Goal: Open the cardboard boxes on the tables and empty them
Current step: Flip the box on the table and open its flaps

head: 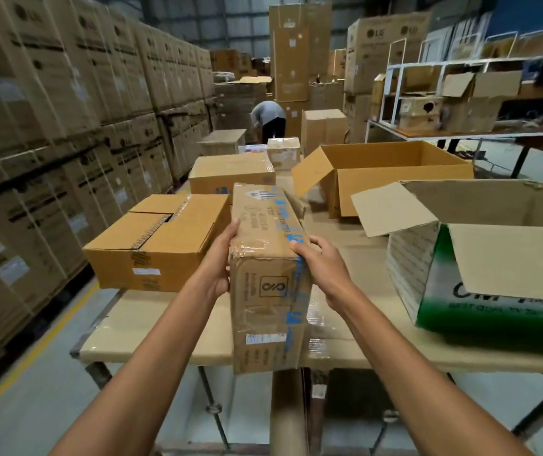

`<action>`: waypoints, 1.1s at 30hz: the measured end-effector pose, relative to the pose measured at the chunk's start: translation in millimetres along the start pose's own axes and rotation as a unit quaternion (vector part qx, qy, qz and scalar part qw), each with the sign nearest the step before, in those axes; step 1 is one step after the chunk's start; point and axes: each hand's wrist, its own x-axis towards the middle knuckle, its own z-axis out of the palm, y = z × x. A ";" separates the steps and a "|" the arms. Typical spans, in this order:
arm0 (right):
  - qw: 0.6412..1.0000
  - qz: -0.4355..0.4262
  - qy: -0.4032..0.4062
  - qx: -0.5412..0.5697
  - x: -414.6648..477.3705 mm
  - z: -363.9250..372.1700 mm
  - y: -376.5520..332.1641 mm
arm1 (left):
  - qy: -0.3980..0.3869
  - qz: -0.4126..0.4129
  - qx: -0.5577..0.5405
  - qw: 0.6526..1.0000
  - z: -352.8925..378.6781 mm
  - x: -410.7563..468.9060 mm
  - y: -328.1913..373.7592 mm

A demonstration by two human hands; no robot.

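At the left, stacked cartons point(49, 93) wrapped in film carry the LG logo. On the table point(151, 327), a paper-covered top on metal legs, the left box point(165, 245) is plain brown corrugated card. Its flaps are shut under clear tape, and it has a white label on its near side (print too small to read). The left hand point(222, 258) grips the left side of the held box point(267, 274), a long narrow carton held over the table's near edge, between the other boxes. It is creased, bound in clear and blue printed tape, and bears an S-like mark in a rounded square. The right hand point(319, 261) curls its fingers over the carton's right edge. Far right, a brown box point(392, 179) stands open. Nearer, a green-and-white box point(461, 284) with flaps up shows blurred lettering.
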 end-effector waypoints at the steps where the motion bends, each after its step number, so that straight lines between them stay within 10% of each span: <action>1: 1.000 -0.014 0.003 -0.013 0.9 3.6 -2.2 | -0.004 -0.013 -0.006 1.000 -6.7 5.6 -1.0; 13: 0.996 -0.079 -0.028 -0.031 21.0 9.3 -9.2 | -0.040 -0.037 -0.219 0.974 -19.0 3.9 -5.7; 19: 0.945 -0.173 -0.064 -0.268 37.3 -1.1 9.9 | -0.009 -0.096 -0.267 0.959 -23.7 17.8 -61.6; 33: 0.827 0.029 -0.053 -0.559 53.1 -23.8 94.3 | 0.051 -0.182 0.126 0.974 -75.3 71.9 -107.8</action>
